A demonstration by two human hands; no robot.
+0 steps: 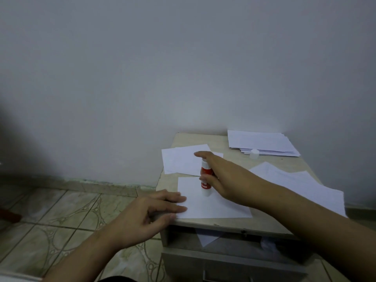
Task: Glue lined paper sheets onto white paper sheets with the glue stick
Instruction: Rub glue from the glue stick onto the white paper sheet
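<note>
A red-and-white glue stick stands tip-down on a white paper sheet near the front edge of a small beige table. My right hand grips the stick around its middle, index finger stretched forward. My left hand lies flat with straight fingers pressing the sheet's left edge. The stick's white cap sits at the back beside a stack of paper sheets. Whether any sheet is lined cannot be told.
More loose sheets lie behind the glued sheet, and others overhang the table's right side. A drawer below the tabletop stands open with paper inside. A grey wall backs the table; tiled floor lies to the left.
</note>
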